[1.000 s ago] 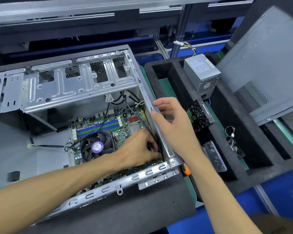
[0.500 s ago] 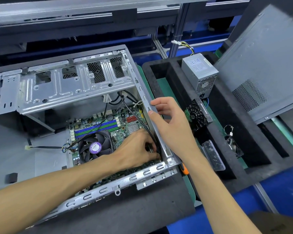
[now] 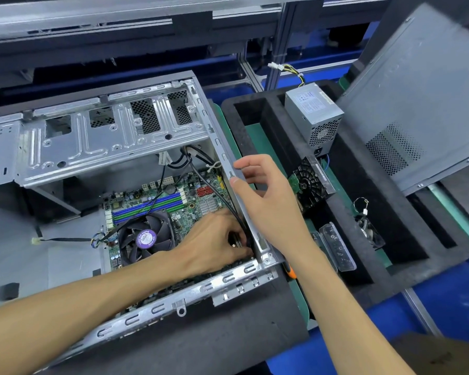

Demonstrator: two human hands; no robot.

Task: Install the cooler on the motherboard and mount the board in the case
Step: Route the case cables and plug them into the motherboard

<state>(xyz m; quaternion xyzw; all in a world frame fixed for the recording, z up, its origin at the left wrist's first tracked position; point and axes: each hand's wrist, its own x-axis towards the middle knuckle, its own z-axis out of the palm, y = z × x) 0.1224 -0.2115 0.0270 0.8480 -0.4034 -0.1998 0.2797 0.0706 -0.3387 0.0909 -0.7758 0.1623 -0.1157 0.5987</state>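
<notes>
The open metal case [image 3: 111, 147] lies on its side with the green motherboard [image 3: 190, 201] inside it. The cooler [image 3: 145, 239], a black fan with a purple hub label, sits on the board at its left part. My left hand [image 3: 214, 242] reaches into the case's near right corner, its fingers curled round a small dark part by the black cable [image 3: 220, 198]; what it holds is mostly hidden. My right hand [image 3: 266, 201] grips the case's right side rail [image 3: 225, 158], thumb inside and fingers over the outside.
A black foam tray [image 3: 406, 239] to the right holds a grey power supply [image 3: 313, 117], a black drive or fan unit [image 3: 309, 185], a clear plastic bracket [image 3: 336, 247] and a small wired fan [image 3: 368, 228]. The grey side panel [image 3: 417, 98] leans at far right. An orange tool handle [image 3: 290, 272] pokes out beneath my right wrist.
Both hands keep their places; my left fingers shift slightly at the corner. The view has drifted a little, nothing else moved.
</notes>
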